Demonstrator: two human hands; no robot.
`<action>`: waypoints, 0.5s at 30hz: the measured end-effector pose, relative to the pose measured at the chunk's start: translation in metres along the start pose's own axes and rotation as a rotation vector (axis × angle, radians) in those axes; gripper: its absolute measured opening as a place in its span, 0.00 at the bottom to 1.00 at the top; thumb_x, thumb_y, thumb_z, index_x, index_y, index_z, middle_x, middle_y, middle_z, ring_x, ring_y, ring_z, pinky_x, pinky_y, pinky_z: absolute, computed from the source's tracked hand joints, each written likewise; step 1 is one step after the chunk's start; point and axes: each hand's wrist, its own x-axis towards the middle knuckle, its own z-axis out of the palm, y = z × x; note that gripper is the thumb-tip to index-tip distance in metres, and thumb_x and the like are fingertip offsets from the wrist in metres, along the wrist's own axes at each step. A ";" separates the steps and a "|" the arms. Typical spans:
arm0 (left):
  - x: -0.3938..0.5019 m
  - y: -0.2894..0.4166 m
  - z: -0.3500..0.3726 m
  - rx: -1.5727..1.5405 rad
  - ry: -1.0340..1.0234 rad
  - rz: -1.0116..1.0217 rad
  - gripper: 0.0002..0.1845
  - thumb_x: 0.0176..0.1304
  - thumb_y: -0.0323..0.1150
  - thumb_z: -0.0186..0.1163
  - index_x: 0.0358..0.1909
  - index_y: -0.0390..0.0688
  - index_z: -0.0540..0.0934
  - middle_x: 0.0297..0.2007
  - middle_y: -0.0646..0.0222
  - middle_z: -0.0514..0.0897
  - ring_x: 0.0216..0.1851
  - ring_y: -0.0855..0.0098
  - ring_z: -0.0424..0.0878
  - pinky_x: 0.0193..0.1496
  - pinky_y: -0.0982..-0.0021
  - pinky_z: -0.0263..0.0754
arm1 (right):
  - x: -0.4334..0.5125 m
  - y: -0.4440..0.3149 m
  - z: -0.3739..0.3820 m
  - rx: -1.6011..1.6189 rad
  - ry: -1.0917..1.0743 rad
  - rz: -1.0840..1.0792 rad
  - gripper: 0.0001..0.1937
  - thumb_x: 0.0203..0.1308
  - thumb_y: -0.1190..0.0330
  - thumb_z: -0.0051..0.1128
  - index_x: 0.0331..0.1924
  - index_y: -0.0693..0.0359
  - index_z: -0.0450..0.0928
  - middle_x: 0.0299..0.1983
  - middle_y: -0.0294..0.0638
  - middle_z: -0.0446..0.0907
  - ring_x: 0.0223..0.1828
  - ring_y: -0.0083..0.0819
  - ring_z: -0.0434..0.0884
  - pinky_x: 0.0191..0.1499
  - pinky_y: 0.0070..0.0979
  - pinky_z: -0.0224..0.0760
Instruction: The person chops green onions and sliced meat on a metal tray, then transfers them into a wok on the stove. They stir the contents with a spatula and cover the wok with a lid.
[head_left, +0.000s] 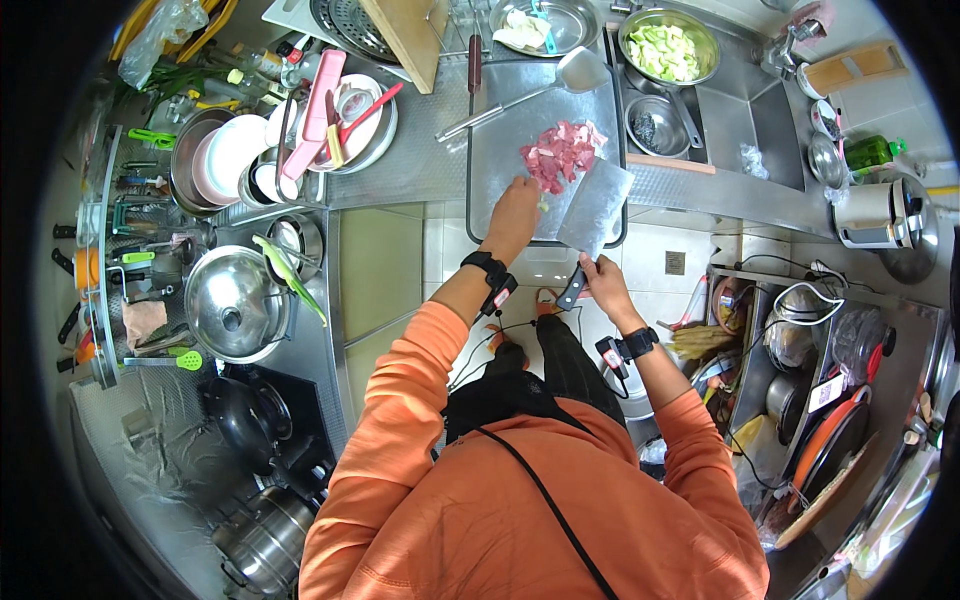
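A pile of cut raw meat (561, 154) lies on a metal cutting board (502, 97) with a dark rim. My right hand (606, 283) is closed around the dark handle of a cleaver (598, 206), whose broad blade rests over the board's right part, beside the meat. My left hand (516, 214) is at the lower left edge of the pile, fingertips bent together near a small pale green piece (543, 205); whether it grips anything is hidden. Across the board's upper part lies a metal spatula (525, 94), its blade at the upper right.
Right of the board, a bowl of chopped green vegetable (667, 51) stands above a small metal pan (660, 127), beside the sink (757, 127). Left are stacked bowls (232, 157), a pink tray (315, 112) and a pot lid (234, 304). A wooden board (409, 37) stands behind.
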 end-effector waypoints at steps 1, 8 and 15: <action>0.000 0.000 0.002 0.029 -0.008 -0.018 0.11 0.52 0.18 0.61 0.38 0.37 0.75 0.39 0.51 0.78 0.40 0.47 0.78 0.45 0.52 0.75 | 0.001 -0.002 0.001 0.015 -0.024 -0.018 0.24 0.76 0.54 0.49 0.36 0.74 0.73 0.28 0.48 0.82 0.27 0.34 0.87 0.28 0.28 0.84; -0.001 -0.011 -0.004 -0.142 0.010 -0.114 0.09 0.50 0.19 0.63 0.34 0.37 0.76 0.35 0.51 0.78 0.39 0.47 0.80 0.42 0.55 0.77 | 0.016 -0.008 -0.006 0.178 -0.152 0.051 0.21 0.77 0.56 0.48 0.39 0.71 0.74 0.32 0.51 0.85 0.27 0.36 0.87 0.32 0.29 0.86; -0.011 0.006 -0.006 -0.202 0.049 -0.070 0.10 0.49 0.22 0.66 0.33 0.38 0.76 0.32 0.56 0.77 0.38 0.51 0.78 0.42 0.58 0.75 | 0.010 0.001 -0.011 0.211 -0.162 0.030 0.20 0.77 0.57 0.48 0.44 0.72 0.72 0.33 0.51 0.84 0.30 0.37 0.88 0.35 0.29 0.87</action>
